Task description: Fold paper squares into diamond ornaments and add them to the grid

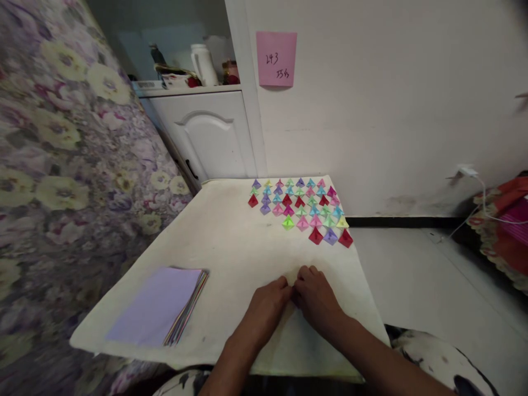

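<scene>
My left hand and my right hand meet over the front part of the table, fingertips pinched together. Between them shows a sliver of a small dark purplish piece, apparently paper; the fingers hide most of it. Beyond my hands, several rows of small folded paper pieces in red, pink, green, blue, purple and yellow lie at the table's far right. To the left of my hands is a stack of coloured paper sheets with a lilac one on top.
The cream-covered table stands near a white cabinet and a wall bearing a pink note. A floral curtain hangs along the left. A charger with a white cable is at the right wall.
</scene>
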Available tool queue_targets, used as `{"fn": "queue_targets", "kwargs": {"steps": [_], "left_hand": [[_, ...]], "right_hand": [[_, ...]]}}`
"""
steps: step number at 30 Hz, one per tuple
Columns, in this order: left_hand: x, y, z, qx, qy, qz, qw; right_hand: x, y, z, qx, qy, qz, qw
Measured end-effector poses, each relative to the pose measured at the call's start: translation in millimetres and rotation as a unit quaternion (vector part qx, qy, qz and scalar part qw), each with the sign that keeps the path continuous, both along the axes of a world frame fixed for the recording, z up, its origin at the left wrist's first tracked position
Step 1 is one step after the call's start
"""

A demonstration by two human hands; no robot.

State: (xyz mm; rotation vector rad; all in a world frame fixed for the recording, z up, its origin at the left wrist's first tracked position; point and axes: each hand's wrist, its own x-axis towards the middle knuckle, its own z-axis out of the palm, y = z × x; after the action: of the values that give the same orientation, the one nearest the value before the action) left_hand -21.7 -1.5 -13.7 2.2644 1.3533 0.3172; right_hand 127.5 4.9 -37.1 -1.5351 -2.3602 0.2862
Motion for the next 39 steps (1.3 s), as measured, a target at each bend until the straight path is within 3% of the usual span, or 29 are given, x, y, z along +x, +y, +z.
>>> {"fn": "queue_targets", "kwargs": {"steps": [6,10,13,15,16,17,19,21,23,24,26,30,34,39], "left_hand": [[-4.1,-2.5,1.1,0.029,-0.017,-0.015,0.999],[-12.6,0.2,-7.5,0.013,-0.071,0.077,0.994],[-13.9,4.1,-14.3,-0.030,-0.205,0.157,0.966],[-8.9,4.3,-16.9,-0.084,-0.360,0.229,0.901],[-4.3,3.2,-17.6,-0.124,-0.448,0.266,0.845],[1.4,1.3,-17.9,-0.164,-0.543,0.296,0.769],[14.8,-3.9,-17.4,-0.277,-0.679,0.295,0.612],[28.0,-9.7,-15.6,-0.360,-0.745,0.260,0.497],[37.7,-14.0,-13.1,-0.406,-0.772,0.240,0.425],[40.8,-15.3,-11.8,-0.416,-0.782,0.229,0.404],[43.9,-16.4,-9.5,-0.426,-0.793,0.216,0.379],[44.2,-16.1,-5.7,-0.428,-0.806,0.193,0.360],[44.6,-16.4,-1.2,-0.432,-0.816,0.183,0.338],[43.1,-15.0,1.5,-0.412,-0.825,0.179,0.343]], "right_hand": [[-1.2,-1.6,-0.2,0.012,0.002,0.002,1.000],[-3.1,-1.5,-1.1,0.012,-0.001,0.004,1.000],[-0.9,-1.3,3.0,0.008,0.002,-0.001,1.000],[2.2,-2.3,9.4,0.016,0.027,-0.005,1.000],[3.7,-3.2,13.2,0.024,0.059,-0.010,0.998],[4.8,-4.6,16.9,0.032,0.096,-0.015,0.995],[5.0,-8.2,22.8,0.040,0.160,-0.015,0.986],[2.6,-12.2,25.7,0.041,0.199,-0.012,0.979],[-1.1,-15.7,25.8,0.047,0.210,0.009,0.977],[-2.9,-16.9,25.4,0.053,0.207,0.020,0.977],[-5.3,-18.6,25.0,0.063,0.194,0.039,0.978],[-4.2,-20.7,30.9,0.068,0.183,0.043,0.980],[5.2,-23.8,45.2,0.053,0.256,0.049,0.964],[20.9,-20.8,58.2,0.038,0.368,0.033,0.928]]}}
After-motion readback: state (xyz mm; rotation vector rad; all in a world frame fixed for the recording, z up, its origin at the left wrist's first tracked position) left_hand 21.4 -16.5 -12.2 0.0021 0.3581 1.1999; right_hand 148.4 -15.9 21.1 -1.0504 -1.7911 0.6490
